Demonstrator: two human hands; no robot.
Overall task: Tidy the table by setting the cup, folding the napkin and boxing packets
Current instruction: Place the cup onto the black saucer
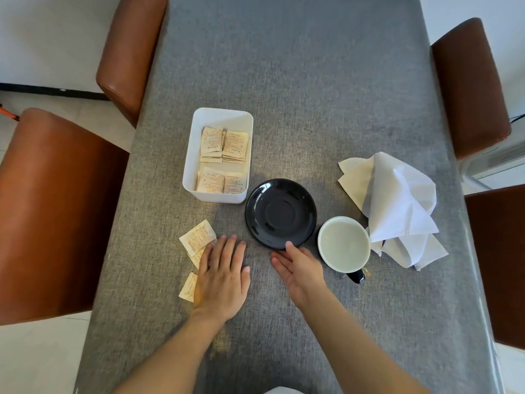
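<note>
Loose paper packets (197, 240) on grey woven bench (312, 95), partly under left hand (221, 277): fingers straight, flat, gripping nothing. White plastic box (217, 155) of packets beyond. Right hand (301, 270) open, fingertip touching glossy black saucer (280, 214) rim. Cup (344, 244) just right of it; crumpled white napkin (393, 206) farthest right.

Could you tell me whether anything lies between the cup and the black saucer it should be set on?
Nothing visible does. The cup stands right beside the empty saucer, and the right hand sits near both, below the gap.
</note>
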